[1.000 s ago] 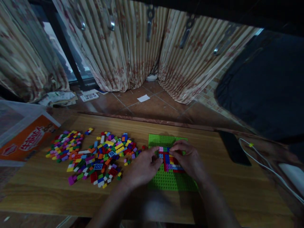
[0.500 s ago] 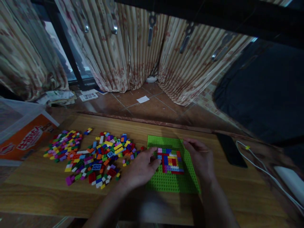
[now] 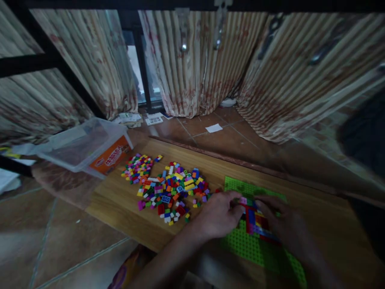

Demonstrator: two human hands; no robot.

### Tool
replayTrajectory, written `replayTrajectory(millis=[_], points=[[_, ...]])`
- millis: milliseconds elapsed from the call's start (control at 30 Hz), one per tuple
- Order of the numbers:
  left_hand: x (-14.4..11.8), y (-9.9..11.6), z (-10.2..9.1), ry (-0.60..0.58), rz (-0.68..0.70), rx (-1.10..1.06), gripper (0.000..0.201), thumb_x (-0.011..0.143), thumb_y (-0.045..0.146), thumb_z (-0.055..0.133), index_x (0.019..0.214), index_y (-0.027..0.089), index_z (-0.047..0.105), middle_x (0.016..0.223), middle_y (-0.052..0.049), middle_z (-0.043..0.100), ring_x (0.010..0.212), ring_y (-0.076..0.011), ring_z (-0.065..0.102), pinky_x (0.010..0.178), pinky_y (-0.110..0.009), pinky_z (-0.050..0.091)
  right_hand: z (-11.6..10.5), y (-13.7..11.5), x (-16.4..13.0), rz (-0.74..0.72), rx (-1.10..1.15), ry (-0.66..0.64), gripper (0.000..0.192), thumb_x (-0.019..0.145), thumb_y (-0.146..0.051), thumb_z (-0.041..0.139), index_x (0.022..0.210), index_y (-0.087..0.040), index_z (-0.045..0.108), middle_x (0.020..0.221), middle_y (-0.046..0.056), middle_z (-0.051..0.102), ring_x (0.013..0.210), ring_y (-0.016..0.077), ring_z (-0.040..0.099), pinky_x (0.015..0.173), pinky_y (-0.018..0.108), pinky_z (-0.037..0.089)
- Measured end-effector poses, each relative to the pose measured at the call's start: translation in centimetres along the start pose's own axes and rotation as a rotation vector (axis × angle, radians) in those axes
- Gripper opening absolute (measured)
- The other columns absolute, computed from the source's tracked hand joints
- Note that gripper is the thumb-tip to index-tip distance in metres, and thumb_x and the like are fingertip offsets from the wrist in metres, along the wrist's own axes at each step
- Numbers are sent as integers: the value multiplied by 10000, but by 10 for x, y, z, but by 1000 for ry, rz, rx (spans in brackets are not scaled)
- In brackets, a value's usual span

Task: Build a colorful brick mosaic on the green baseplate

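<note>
Colourful toy building bricks (image 3: 250,218) form a flat block on a green studded baseplate (image 3: 240,243). At the block's upper left corner is my left hand (image 3: 221,214), its thumb and index finger curled toward each other; whatever sits between them is too small to make out. My right hand (image 3: 287,222) reaches over the right part of the block, thumb and index finger bent near its top edge. Blur and shadow hide its other fingertips and any piece in them. Part of the block is covered by this hand.
Loose bricks (image 3: 174,188) lie scattered left of the baseplate, with a denser pile (image 3: 138,167) beyond them. A clear plastic tub (image 3: 87,146) with an orange label stands past the left end of the wooden table (image 3: 120,202). Curtains (image 3: 195,72) hang behind.
My view has swung left, so the table sits further right in the picture. My right hand has left the baseplate's right edge and moved over the bricks. My left hand stays at the block's left side.
</note>
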State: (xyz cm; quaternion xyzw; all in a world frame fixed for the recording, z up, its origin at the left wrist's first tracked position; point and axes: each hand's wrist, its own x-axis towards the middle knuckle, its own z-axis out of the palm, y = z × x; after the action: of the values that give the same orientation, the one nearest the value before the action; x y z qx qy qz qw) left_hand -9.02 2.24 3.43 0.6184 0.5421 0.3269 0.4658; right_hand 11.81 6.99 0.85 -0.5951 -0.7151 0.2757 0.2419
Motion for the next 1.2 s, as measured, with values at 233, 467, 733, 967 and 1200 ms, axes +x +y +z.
replayTrajectory(millis=[233,467,733,967,1200], points=[[-3,10,-5,-49,-46,48,382,847,286,490,1171,181,663,818,-41,707,718,-175,646,702,-281,519,-2,6,5,113,-75,-59,463,714,-636,543,858,-243,742,909,59,739,747,262,690,668,377,556],[-4,7,-7,-45,-34,22,385,853,291,489,1188,191,650,956,-56,724,823,-185,670,734,-284,535,-5,5,7,217,-31,-65,480,627,-641,619,842,-241,777,864,48,769,743,275,716,625,354,565],[-4,-11,-50,252,92,-201,369,870,303,519,1183,148,638,758,-22,663,625,-123,569,586,-233,464,-16,-5,4,229,20,-36,420,615,-621,677,816,-266,776,880,54,774,858,336,718,710,444,571],[-13,-25,-121,891,54,-529,177,776,217,599,913,119,655,632,27,594,478,-56,454,470,-175,358,2,-56,-13,197,140,336,250,776,-514,651,851,-283,711,926,87,739,918,310,686,787,427,535],[-15,-22,-125,919,75,-656,124,754,204,610,840,121,645,607,35,584,441,-42,427,435,-174,320,82,-109,-31,-418,189,-159,165,908,-287,540,939,-253,699,947,36,699,893,199,647,782,336,509]])
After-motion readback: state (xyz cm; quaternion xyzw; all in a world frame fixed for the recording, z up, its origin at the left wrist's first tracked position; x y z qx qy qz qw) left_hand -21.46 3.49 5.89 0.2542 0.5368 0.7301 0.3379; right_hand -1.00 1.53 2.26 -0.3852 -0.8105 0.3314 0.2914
